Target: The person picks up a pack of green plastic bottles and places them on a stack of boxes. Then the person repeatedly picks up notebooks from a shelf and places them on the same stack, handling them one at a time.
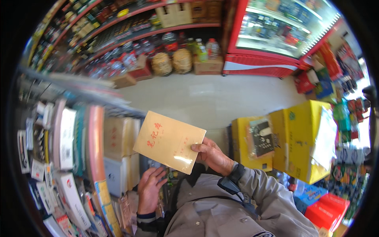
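My right hand (214, 156) grips a tan paper-covered notebook pack (168, 140) by its right edge, thumb on top and fingers beneath. The pack has a glossy clear wrap and red printed writing on its cover, and is held tilted in front of my body. Below its lower left edge is my left hand (149, 188), not touching it, fingers apart and nothing seen in it. Just left of the pack, similar tan notebooks (115, 137) stand on a shelf beside a pink-orange bound stack (96, 142).
Packed stationery boxes (71, 198) fill the shelf at left. Yellow cartons (302, 142) stand at right, one bearing a black-covered packet (262, 137). Farther off are bottle shelves, woven-covered jars (161, 63) and a red glass-door refrigerator (260, 65) across a tiled floor (207, 94).
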`<state>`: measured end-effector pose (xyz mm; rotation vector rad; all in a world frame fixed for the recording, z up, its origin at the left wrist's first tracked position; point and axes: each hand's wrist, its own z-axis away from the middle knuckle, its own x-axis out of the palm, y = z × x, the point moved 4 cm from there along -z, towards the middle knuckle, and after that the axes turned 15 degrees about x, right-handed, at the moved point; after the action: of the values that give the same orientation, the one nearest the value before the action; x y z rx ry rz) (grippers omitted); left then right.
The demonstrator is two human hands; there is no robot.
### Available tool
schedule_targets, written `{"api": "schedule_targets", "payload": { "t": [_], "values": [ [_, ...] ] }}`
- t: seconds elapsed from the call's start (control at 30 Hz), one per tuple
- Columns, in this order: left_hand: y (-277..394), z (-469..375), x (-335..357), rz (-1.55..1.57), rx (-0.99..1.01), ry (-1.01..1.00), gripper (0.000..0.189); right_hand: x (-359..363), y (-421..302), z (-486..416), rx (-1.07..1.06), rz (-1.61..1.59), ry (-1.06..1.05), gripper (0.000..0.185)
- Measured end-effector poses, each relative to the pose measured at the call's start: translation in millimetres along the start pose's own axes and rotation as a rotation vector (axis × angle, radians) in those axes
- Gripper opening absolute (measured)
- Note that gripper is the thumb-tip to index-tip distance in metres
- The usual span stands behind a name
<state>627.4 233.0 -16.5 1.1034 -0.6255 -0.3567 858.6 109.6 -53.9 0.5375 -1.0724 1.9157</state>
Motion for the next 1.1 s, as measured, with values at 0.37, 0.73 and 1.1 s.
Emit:
{"api": "schedule_targets", "payload": {
  "t": [0.37,0.73,1.1],
  "values": [
    [-8,-7,8,-0.033,-0.032,-0.037,0.029,-194,67,138,-0.373,-0.295,0.661,0.05],
    [-8,-7,29,-0.067,-0.041,-0.043,0.024,-365,128,173,-0.495,-0.558,0.732,0.043],
    [-17,-6,37,0.137,-0.053,-0.08,0.052,-413,180,191,-0.203,-0.108,1.226,0.022]
  ]
}}
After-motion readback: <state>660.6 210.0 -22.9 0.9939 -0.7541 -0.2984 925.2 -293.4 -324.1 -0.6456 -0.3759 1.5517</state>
